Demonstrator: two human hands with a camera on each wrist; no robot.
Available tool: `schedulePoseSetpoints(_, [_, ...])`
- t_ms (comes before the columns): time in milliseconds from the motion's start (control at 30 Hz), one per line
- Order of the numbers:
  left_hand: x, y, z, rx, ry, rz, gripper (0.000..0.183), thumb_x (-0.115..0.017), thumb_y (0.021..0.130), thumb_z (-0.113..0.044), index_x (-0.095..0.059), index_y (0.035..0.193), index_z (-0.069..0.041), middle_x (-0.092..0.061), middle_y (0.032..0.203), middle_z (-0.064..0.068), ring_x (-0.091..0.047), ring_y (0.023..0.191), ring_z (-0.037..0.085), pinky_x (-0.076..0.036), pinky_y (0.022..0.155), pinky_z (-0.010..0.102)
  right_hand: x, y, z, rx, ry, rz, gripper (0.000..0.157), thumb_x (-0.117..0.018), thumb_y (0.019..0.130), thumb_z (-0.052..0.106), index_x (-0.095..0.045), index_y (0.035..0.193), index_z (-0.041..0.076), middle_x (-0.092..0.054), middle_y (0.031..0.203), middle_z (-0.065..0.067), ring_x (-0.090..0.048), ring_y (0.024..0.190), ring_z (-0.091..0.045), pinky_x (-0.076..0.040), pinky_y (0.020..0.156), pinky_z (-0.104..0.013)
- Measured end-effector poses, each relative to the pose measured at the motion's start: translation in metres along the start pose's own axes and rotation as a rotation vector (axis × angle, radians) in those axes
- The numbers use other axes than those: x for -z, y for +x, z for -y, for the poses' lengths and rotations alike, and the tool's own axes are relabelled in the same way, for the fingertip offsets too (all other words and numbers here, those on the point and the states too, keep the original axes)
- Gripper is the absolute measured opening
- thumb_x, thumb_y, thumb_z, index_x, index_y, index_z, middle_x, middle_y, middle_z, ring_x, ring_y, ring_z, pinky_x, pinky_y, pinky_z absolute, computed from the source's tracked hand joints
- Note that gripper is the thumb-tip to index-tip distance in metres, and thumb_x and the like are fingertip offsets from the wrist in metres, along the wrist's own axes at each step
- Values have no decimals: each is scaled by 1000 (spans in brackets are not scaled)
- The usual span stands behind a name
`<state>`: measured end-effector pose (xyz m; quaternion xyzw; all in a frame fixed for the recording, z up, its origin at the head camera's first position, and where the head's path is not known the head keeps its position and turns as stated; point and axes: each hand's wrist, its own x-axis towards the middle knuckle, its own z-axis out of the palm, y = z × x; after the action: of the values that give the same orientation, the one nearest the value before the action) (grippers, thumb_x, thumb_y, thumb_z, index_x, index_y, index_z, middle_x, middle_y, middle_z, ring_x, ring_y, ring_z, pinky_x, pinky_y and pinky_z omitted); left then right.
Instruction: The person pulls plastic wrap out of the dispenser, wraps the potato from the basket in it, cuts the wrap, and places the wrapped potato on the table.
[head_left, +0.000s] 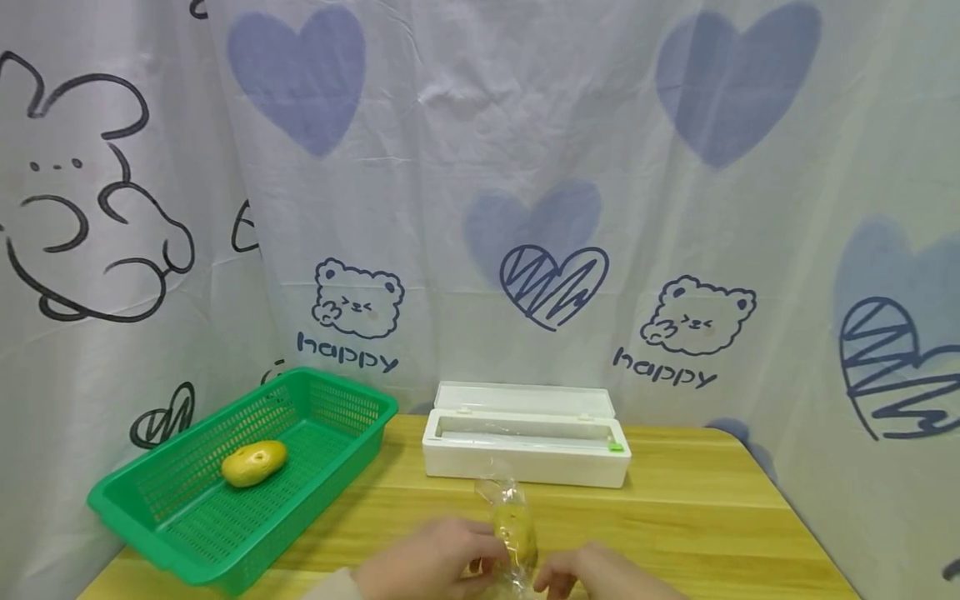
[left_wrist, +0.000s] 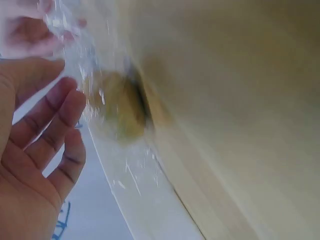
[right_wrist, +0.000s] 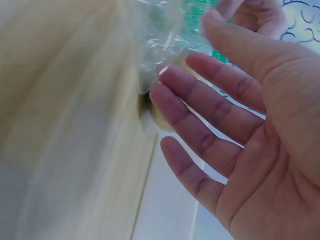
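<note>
A yellow potato [head_left: 516, 533] lies on the table, wrapped in clear plastic film [head_left: 501, 490] that sticks up loosely at its far end and bunches at its near end. My left hand [head_left: 442, 557] is at the potato's left side, its fingers loosely bent. In the left wrist view the fingertips [left_wrist: 75, 107] come right up to the wrapped potato [left_wrist: 117, 105], with no fold of film gripped between them. From the right, my right hand [head_left: 600, 573] reaches to the near end of the film. Its fingers [right_wrist: 205, 140] are spread and slightly bent, overlapping the film [right_wrist: 157, 45] in the right wrist view.
Behind the potato stands a white film dispenser box [head_left: 525, 462] with its lid raised and a green slider [head_left: 616, 447] at the right. On the left is a green plastic basket [head_left: 322, 492] holding another potato [head_left: 255, 463]. A printed curtain [head_left: 450, 208] hangs behind the wooden table [head_left: 697, 517].
</note>
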<state>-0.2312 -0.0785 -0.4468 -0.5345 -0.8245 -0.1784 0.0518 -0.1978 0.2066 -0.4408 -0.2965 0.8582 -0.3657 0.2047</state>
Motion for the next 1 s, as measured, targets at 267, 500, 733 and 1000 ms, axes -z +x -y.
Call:
schedulePoseSetpoints(267, [-4,-3,-10,-19,-120,141,16,-71,104,-35,-79,115,-27,-75,108,-21,-60,90,-17,-48,80,2,-15,7,-8,146,-84,-5,11,-77,97,24,-82,101,15,-75,86,21,-64,75,10,-57,69,-17])
schedulePoseSetpoints(500, [-16,-3,-4,-17,-83,164,11,-72,102,-35,-81,105,-29,-70,103,-24,-56,86,-18,-45,76,0,-21,16,-7,133,-220,-38,6,-77,95,23,-81,91,20,-68,76,23,-56,65,10,-53,60,-16])
schedulePoseSetpoints(733, [-20,-2,0,-11,-13,182,14,-74,100,-33,-84,108,-27,-72,109,-19,-56,88,-16,-44,76,0,-22,20,-8,173,-267,-46,11,-77,93,22,-78,82,20,-63,70,24,-51,58,11,-51,53,-16])
schedulePoseSetpoints(1000, [-20,-1,0,-6,-11,189,12,-74,101,-31,-84,105,-26,-71,104,-19,-54,85,-15,-43,73,0,-25,26,-11,134,-278,-57,12,-79,90,19,-78,79,23,-61,67,25,-50,57,9,-49,52,-17])
